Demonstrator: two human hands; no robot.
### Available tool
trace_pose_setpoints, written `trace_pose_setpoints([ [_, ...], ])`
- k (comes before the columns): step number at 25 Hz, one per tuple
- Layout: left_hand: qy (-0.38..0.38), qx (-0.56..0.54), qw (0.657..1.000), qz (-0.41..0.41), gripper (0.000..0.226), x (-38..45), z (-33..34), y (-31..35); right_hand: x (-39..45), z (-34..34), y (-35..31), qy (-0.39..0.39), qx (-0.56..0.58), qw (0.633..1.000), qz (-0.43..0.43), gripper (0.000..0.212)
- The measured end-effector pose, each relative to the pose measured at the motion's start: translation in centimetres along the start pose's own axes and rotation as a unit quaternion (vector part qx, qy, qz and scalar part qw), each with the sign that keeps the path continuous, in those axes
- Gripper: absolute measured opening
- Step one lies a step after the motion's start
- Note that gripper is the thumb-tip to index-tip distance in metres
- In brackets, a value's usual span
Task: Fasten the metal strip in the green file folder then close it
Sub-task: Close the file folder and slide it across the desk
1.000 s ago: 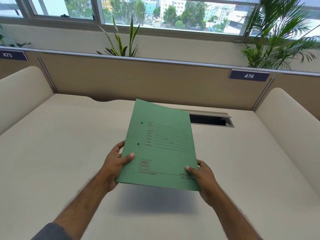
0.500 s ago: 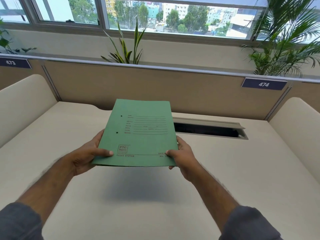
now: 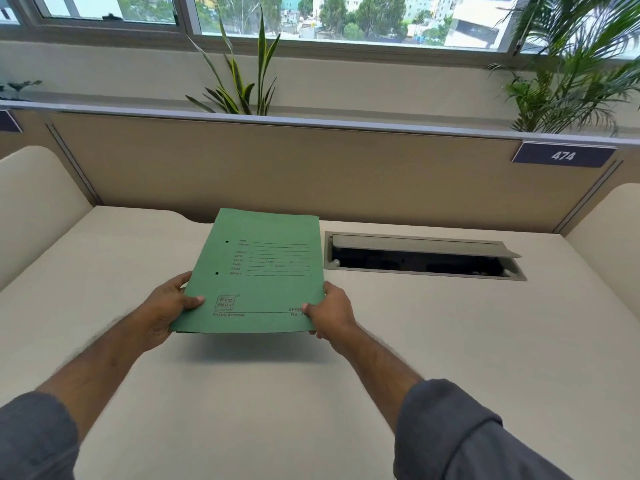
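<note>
A person's left hand [image 3: 166, 306] and right hand [image 3: 332, 315] grip the near corners of a closed green file folder [image 3: 258, 271], held above a beige desk [image 3: 450, 341]. Its cover reads "PTC" and "FILING SYSTEM"; a partition sign [image 3: 563, 155] reads "474".

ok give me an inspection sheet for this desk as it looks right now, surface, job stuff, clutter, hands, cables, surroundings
Surface: pale desk, bare where visible.
Job's things: green file folder closed, printed cover up, held above the desk with its shadow below; metal strip not visible.
Clutter: nothing seen.
Grippers: left hand grips the folder's near left corner, right hand the near right corner, thumbs on top.
Cables: nothing seen; cable hatch in the desk stands open, inside too dark to tell.
Surroundings: partition with 474 label, plants and windows behind.
</note>
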State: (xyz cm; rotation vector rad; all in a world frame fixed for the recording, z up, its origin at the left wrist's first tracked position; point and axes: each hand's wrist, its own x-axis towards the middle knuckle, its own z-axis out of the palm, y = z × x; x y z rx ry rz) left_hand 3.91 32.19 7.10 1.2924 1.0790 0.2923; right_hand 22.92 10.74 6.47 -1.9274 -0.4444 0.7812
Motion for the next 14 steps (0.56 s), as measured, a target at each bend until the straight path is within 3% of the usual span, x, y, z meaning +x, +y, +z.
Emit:
trace_pose_setpoints([
  [6,-0.001,0.069,0.998,-0.009,0.052,3.9,0.6,-1.3,2.7,1.4,2.4,0.019,-0.115,0.993,0.031,0.036],
  [11,0.049,0.215,0.975,0.013,0.037,4.5,1.3,-2.7,1.9,1.6,3.1,-0.015,-0.223,0.974,0.033,0.037],
  [13,0.070,0.321,0.944,0.034,0.045,3.6,2.1,-3.3,1.1,1.2,3.2,-0.013,-0.265,0.964,0.026,0.036],
  [14,0.090,0.397,0.912,0.054,0.055,3.2,2.4,-3.4,0.6,0.8,3.2,-0.005,-0.289,0.957,0.022,0.035],
])
